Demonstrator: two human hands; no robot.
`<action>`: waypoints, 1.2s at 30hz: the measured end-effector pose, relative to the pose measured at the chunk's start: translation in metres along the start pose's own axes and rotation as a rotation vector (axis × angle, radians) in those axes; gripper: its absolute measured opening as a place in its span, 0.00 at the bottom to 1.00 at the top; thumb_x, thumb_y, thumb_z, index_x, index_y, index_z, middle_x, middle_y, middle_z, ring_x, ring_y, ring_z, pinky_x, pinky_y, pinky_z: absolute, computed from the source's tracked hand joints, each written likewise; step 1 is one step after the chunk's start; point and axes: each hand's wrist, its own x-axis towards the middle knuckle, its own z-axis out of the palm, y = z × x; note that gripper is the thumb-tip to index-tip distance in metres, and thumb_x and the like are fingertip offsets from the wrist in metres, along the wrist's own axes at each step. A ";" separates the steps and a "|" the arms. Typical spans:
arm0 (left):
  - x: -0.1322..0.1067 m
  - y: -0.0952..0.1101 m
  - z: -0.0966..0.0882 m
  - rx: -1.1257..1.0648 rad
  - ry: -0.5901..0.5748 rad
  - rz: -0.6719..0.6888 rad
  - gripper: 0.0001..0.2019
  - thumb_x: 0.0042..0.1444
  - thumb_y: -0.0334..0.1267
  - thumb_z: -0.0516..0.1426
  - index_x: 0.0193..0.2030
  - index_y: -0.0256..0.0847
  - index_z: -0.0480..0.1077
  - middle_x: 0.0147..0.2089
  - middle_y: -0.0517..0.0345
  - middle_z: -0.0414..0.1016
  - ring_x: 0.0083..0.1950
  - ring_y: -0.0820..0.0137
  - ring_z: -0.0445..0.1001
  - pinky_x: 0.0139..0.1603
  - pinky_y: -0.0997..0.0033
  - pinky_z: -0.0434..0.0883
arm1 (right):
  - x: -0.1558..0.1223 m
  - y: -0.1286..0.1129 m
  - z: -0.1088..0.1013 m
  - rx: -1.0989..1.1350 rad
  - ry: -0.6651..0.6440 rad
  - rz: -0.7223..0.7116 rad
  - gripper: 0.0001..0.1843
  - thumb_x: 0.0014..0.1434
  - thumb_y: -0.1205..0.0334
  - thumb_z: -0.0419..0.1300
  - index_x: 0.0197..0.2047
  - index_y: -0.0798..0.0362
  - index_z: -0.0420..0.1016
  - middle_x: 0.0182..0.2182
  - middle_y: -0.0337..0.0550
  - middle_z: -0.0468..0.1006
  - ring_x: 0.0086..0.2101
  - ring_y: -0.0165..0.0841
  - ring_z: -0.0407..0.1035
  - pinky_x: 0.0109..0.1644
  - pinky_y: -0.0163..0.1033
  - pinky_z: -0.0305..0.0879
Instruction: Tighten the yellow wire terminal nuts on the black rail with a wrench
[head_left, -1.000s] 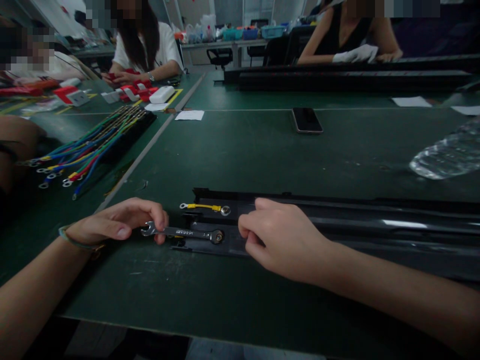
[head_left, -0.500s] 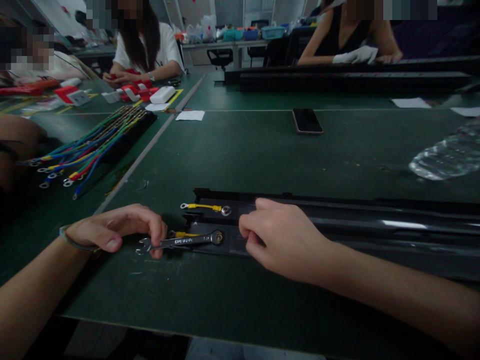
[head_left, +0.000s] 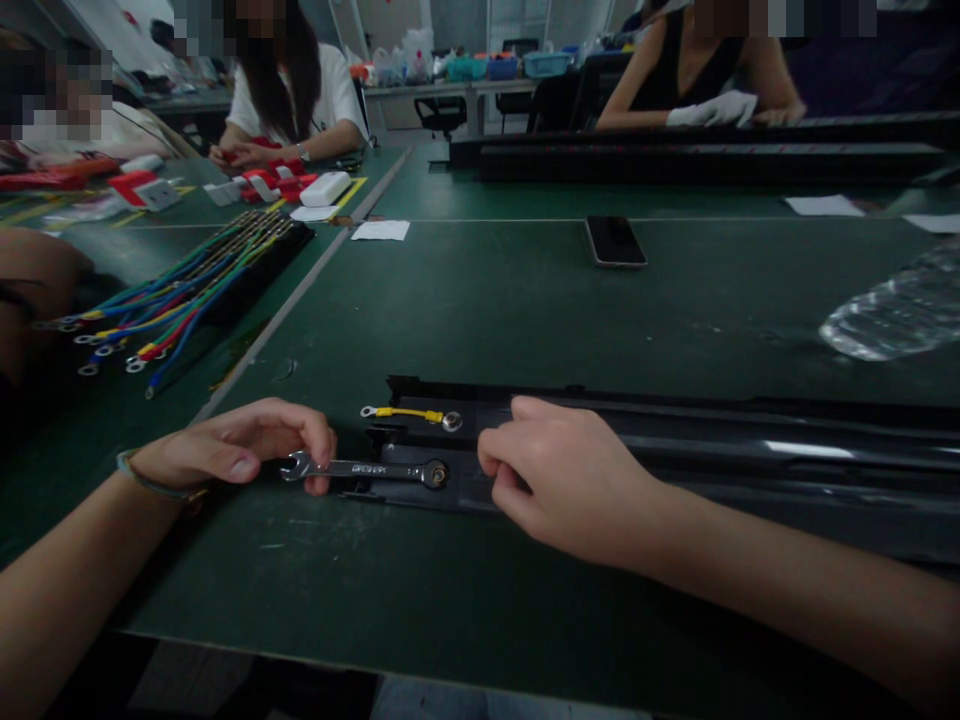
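My left hand [head_left: 274,440] has its curled fingers against the open end of a combination wrench [head_left: 382,470], with the thumb apart from it. The wrench's ring end sits around a fastener near the end of a long black rail [head_left: 675,450]. In the rail's far channel, a short yellow cable [head_left: 409,413] with ring terminals is attached by one end to a bolt [head_left: 451,422]. My right hand [head_left: 562,470] is closed on top of the rail, right of the wrench. Whatever its fingers grip is hidden.
A bundle of coloured cables [head_left: 187,290] lies at left, near a co-worker's arm [head_left: 37,290]. Farther off are a phone [head_left: 615,242], a paper slip [head_left: 381,231] and a clear plastic bottle [head_left: 892,310]. Two people sit across the green table [head_left: 487,300], one behind another black rail [head_left: 675,165].
My left fingers have swung the wrench's open end away from me, pivoting about its ring end. The wrench now covers the nearer yellow cable. My right hand has stayed put.
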 end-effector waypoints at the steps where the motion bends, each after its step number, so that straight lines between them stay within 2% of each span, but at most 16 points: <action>1: 0.000 -0.001 0.000 0.000 0.015 -0.004 0.18 0.45 0.44 0.56 0.41 0.34 0.68 0.35 0.46 0.71 0.36 0.59 0.68 0.37 0.63 0.65 | 0.000 0.000 0.000 -0.003 0.001 0.001 0.05 0.48 0.69 0.51 0.25 0.54 0.67 0.21 0.38 0.66 0.25 0.28 0.54 0.24 0.33 0.44; 6: 0.001 -0.004 -0.003 -0.007 0.088 -0.001 0.19 0.46 0.45 0.56 0.41 0.34 0.67 0.35 0.48 0.71 0.37 0.60 0.68 0.37 0.65 0.65 | 0.001 0.000 0.001 -0.002 0.007 -0.004 0.05 0.48 0.69 0.51 0.24 0.54 0.67 0.21 0.38 0.66 0.25 0.28 0.53 0.24 0.33 0.44; 16: 0.005 -0.005 -0.002 -0.061 0.129 0.027 0.21 0.48 0.44 0.56 0.46 0.33 0.64 0.37 0.49 0.70 0.37 0.64 0.68 0.37 0.70 0.66 | -0.001 0.002 0.002 0.003 0.022 -0.010 0.05 0.48 0.68 0.51 0.25 0.54 0.67 0.21 0.38 0.66 0.25 0.28 0.53 0.24 0.33 0.44; 23: 0.004 -0.005 -0.002 -0.078 0.143 0.018 0.22 0.47 0.44 0.56 0.47 0.33 0.63 0.38 0.48 0.70 0.38 0.63 0.67 0.37 0.69 0.67 | 0.000 0.001 0.001 -0.005 0.012 -0.009 0.05 0.48 0.68 0.51 0.25 0.54 0.67 0.21 0.38 0.66 0.25 0.28 0.53 0.24 0.33 0.43; 28: 0.004 -0.003 -0.001 -0.049 0.128 0.020 0.22 0.46 0.44 0.56 0.46 0.34 0.64 0.37 0.48 0.70 0.38 0.62 0.67 0.37 0.68 0.66 | -0.002 0.002 0.002 -0.001 0.014 -0.008 0.05 0.48 0.68 0.51 0.25 0.54 0.67 0.21 0.38 0.66 0.25 0.28 0.53 0.24 0.33 0.44; 36: -0.002 -0.005 -0.005 -0.001 0.036 -0.013 0.18 0.45 0.45 0.56 0.41 0.35 0.67 0.36 0.47 0.72 0.38 0.58 0.68 0.39 0.62 0.64 | 0.000 0.001 0.001 -0.006 0.016 -0.010 0.05 0.48 0.69 0.51 0.24 0.54 0.67 0.21 0.38 0.66 0.25 0.28 0.53 0.24 0.33 0.44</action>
